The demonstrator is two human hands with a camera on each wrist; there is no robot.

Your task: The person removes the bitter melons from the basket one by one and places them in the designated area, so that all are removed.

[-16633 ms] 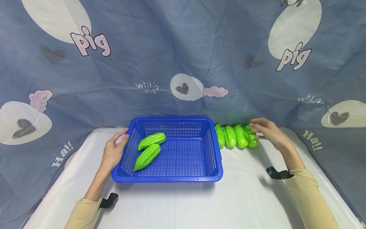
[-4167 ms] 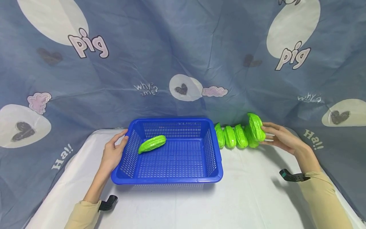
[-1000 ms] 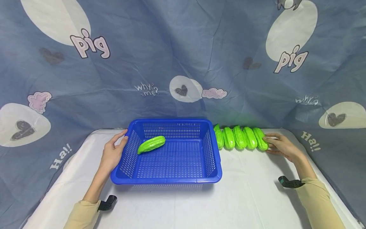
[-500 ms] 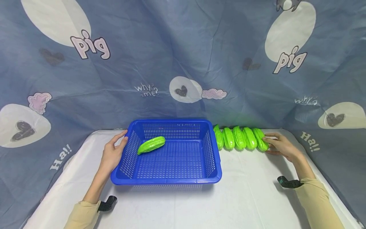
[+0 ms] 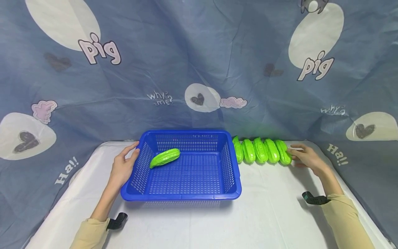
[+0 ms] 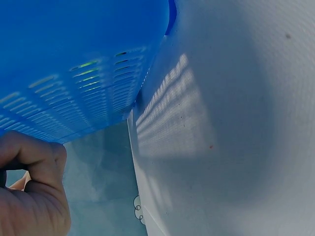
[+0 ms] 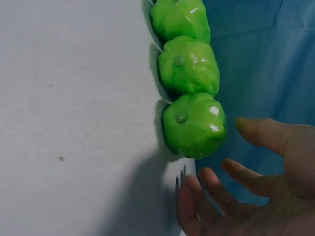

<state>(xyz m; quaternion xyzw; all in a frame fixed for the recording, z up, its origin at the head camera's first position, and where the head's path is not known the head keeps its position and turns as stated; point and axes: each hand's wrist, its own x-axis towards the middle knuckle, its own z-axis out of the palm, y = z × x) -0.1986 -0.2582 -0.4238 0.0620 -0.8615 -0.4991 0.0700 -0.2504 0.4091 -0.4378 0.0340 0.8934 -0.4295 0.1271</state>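
Observation:
My left hand (image 5: 122,168) grips the left rim of a blue perforated plastic basket (image 5: 180,196); the wrist view shows its curled fingers (image 6: 34,157) at the basket's edge. One glossy, ridged green bitter gourd (image 5: 165,158) lies slanted inside, towards the left wall. To the right of the basket, several more bitter gourds (image 5: 260,150) stand side by side in a row. Beside the outermost bitter gourd (image 5: 283,152) is my right hand (image 5: 306,159). In the right wrist view its thumb and fingers are spread, with a small gap to that bitter gourd (image 7: 194,127).
A white cloth (image 5: 264,207) covers the table. Behind it hangs a blue printed curtain (image 5: 174,69), close to the basket's back and the far ends of the gourds. The basket's right wall stands against the first gourd in the row.
Since the oldest frame, one of two bitter gourds has left the basket. My right hand held a gourd aloft, then set it at the row's right end and now has let go.

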